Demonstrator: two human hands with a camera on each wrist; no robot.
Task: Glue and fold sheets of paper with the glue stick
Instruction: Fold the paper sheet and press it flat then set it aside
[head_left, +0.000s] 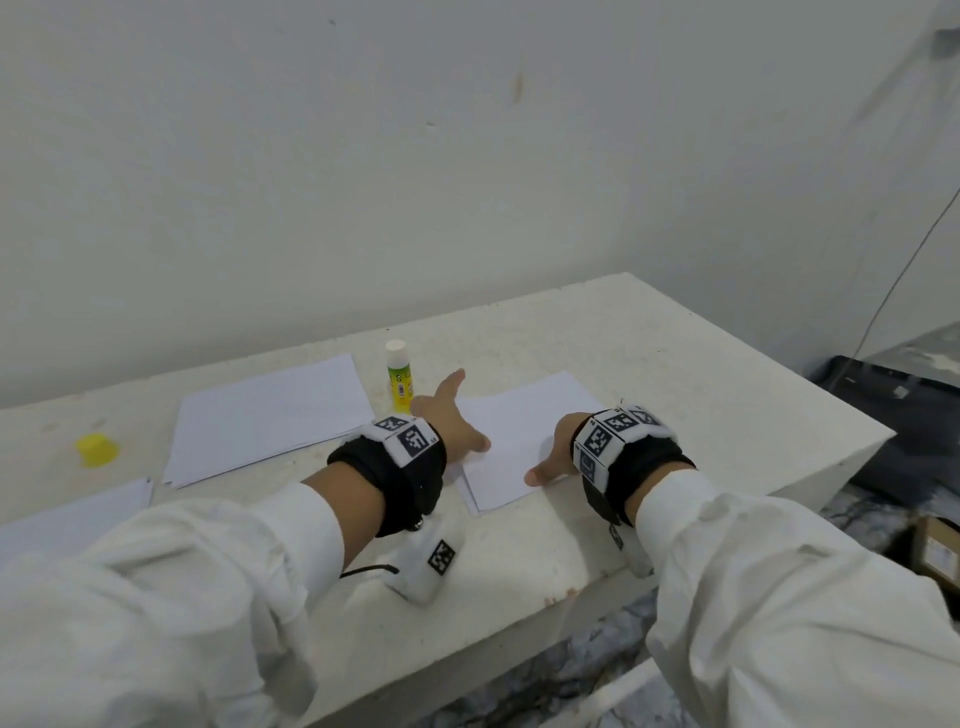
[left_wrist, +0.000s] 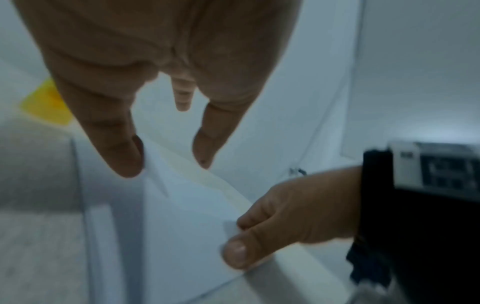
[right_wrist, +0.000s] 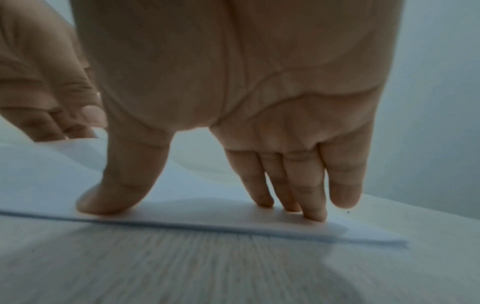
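Two hands are pressing flat on a folded sheet of paper.

The left hand (head_left: 451, 415) is lying spread on the paper (head_left: 524, 441), fingers straight. The right hand (head_left: 558, 457) is pushing its straight fingers (right_wrist: 306, 185) and thumb down near the front edge. The glue stick (head_left: 399, 376) is standing upright just behind the left hand. A paper stack (head_left: 270, 415) is lying to the left, and a yellow cap (head_left: 96, 449) is sitting farther left on the table (head_left: 675, 374).
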